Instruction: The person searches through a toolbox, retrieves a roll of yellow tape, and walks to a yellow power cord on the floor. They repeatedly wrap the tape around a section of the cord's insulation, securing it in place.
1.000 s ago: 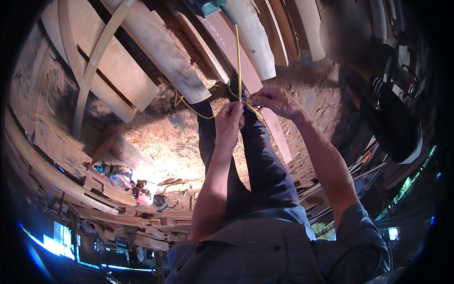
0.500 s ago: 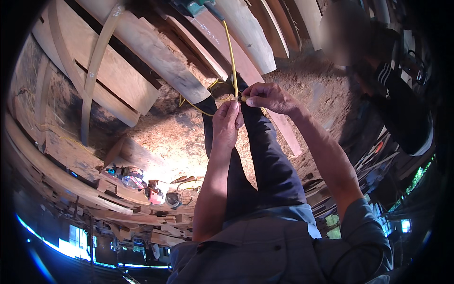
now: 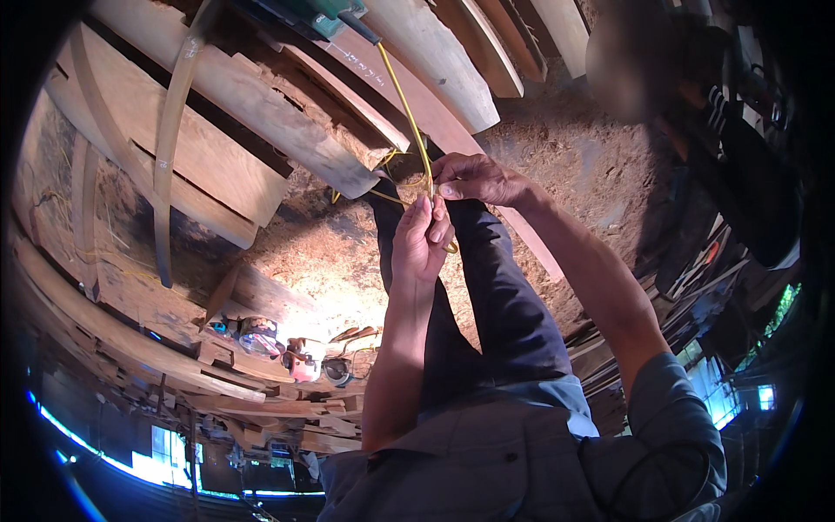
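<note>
A thin yellow cord (image 3: pixel 403 97) runs down from a green power tool (image 3: pixel 323 10) at the top edge to my two hands. My left hand (image 3: pixel 420 239) is closed on the cord, with a loop of it showing at the fingers. My right hand (image 3: pixel 477 177) pinches the same cord just above and to the right of the left hand. Both hands are held over my dark trousers (image 3: pixel 496 296). Loose turns of the cord hang by the left knee.
Long curved wooden planks (image 3: pixel 261 130) lie stacked across the top and left. Sawdust covers the ground (image 3: pixel 557 148). Small tools and a pink object (image 3: pixel 300 365) sit at lower left. Another person (image 3: pixel 739 165) stands at the right by piled timber.
Both hands have stayed together on the yellow cord and shifted slightly within the view. The loop of cord at the fingers has changed shape a little.
</note>
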Action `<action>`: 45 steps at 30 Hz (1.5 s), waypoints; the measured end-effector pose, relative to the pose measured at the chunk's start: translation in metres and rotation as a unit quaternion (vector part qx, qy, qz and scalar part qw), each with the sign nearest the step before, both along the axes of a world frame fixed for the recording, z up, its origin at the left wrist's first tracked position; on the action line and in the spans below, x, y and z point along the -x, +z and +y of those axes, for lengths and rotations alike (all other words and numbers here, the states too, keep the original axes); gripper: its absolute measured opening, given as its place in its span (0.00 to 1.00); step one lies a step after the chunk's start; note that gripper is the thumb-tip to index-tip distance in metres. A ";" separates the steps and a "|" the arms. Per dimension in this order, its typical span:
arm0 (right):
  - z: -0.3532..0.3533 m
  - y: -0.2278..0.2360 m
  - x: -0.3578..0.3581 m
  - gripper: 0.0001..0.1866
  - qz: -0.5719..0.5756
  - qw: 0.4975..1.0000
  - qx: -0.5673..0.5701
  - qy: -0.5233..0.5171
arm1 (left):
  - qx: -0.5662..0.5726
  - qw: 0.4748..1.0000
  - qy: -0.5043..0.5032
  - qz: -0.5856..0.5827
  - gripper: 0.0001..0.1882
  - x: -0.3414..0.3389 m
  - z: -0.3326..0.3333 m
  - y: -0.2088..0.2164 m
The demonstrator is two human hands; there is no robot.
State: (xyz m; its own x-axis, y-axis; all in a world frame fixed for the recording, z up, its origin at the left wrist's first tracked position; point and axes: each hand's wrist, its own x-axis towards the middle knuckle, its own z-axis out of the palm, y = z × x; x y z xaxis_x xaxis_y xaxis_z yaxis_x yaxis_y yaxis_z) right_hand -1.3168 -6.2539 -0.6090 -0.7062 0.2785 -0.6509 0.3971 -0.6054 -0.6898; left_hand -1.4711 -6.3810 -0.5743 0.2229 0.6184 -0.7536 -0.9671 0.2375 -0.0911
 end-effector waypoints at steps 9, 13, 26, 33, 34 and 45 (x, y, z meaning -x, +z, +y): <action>0.004 -0.015 0.030 0.11 0.041 0.997 0.023 0.056 | 0.048 0.991 0.050 -0.115 0.13 -0.002 -0.006 -0.004; 0.001 -0.030 0.037 0.11 0.099 0.990 0.090 0.051 | 0.072 0.989 0.050 -0.121 0.15 0.004 -0.008 -0.001; 0.070 0.053 0.053 0.12 -0.237 0.934 -0.245 0.110 | 0.037 0.957 -0.104 0.268 0.12 0.005 0.015 0.018; 0.087 0.098 0.155 0.20 -0.307 0.740 -0.269 0.535 | 0.018 0.941 -0.142 0.306 0.08 -0.023 0.022 0.002; 0.087 0.088 0.160 0.19 -0.288 0.722 -0.274 0.567 | -0.013 0.935 -0.118 0.333 0.08 -0.030 0.018 -0.003; 0.073 0.061 0.206 0.10 -0.203 0.659 -0.317 0.651 | -0.012 0.839 -0.116 0.532 0.08 -0.054 0.013 -0.023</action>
